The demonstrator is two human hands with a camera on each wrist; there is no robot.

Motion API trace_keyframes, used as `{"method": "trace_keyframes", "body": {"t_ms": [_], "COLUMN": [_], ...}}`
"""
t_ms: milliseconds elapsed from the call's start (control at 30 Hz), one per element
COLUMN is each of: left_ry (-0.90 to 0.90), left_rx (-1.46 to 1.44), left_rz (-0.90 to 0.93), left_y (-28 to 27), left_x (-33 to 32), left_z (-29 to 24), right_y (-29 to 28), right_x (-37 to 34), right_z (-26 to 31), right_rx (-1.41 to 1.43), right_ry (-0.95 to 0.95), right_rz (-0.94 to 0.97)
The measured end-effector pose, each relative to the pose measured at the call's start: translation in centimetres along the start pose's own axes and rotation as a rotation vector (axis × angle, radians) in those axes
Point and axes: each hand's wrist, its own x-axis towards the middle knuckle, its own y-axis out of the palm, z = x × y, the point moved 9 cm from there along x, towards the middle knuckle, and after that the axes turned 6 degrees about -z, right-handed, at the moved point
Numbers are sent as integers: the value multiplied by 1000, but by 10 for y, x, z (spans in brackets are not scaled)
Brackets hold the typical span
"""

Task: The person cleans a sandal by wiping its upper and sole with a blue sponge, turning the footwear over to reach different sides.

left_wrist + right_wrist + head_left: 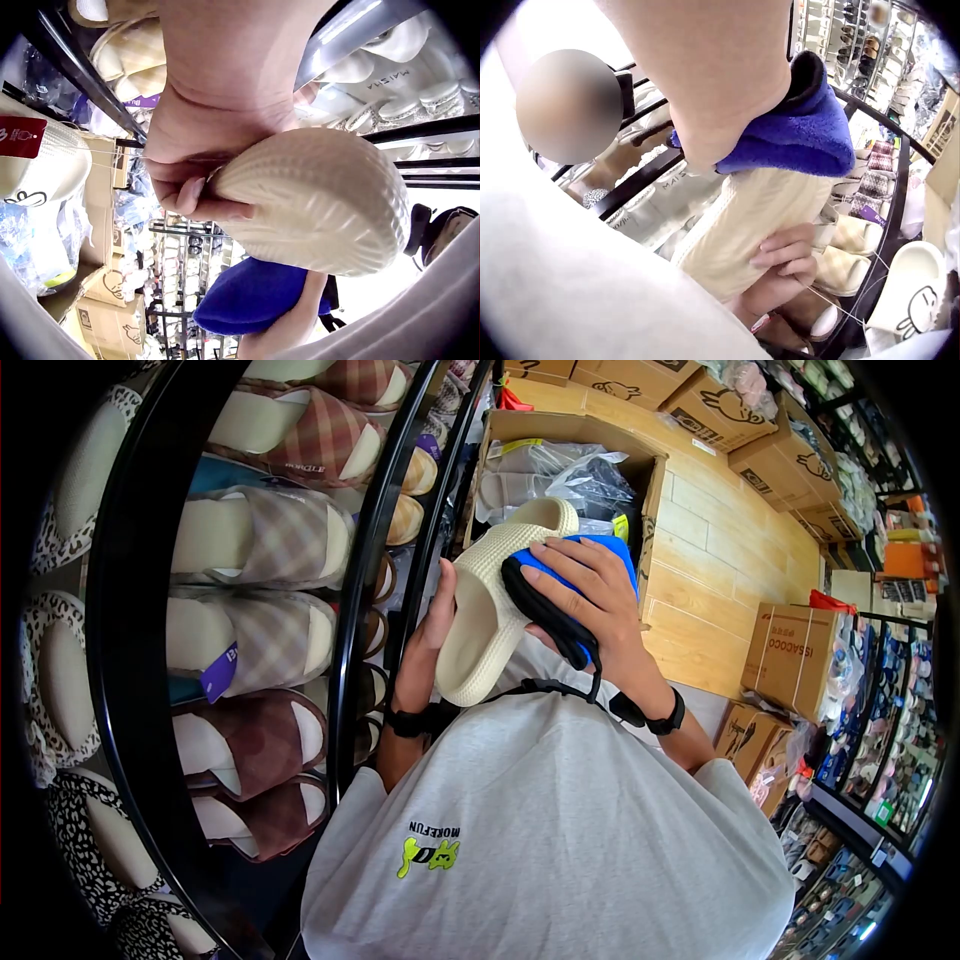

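My left hand (430, 625) grips a cream textured slide slipper (470, 635) along its outer side, with the toe pointing away from my body. In the left wrist view, the patterned sole (322, 202) faces the camera, and curled fingers hold its edge. My right hand (597, 605) holds a folded blue and black cloth (545, 600) against the slipper's strap, fingers spread over the top. The right wrist view shows the plush blue side of the cloth (802, 142) at the slipper's upper end. Left-hand fingers (791, 255) curl onto the sole below it.
A black-framed rack with plaid slippers (300, 540) stands close on my left. Ahead is an open carton (650, 490) of bagged slippers. A cream slipper with a cartoon print (915, 292) hangs near thin strings. Cardboard boxes (790, 660) line the wooden floor's (700, 590) far side.
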Motion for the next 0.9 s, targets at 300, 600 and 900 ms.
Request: {"method": "trace_keyframes", "body": {"t_ms": [300, 600, 900], "left_ry": [-9, -12, 6], "left_rx": [7, 17, 31], "left_rz": [-8, -23, -36], "left_y": [1, 4, 10], "left_x": [-3, -2, 3], "left_z": [1, 0, -5], "right_y": [-3, -3, -2], "right_x": [0, -5, -4], "right_z": [1, 3, 10], "right_rx": [9, 6, -5], "right_ry": [-36, -35, -70], "right_rz": [17, 10, -16]}}
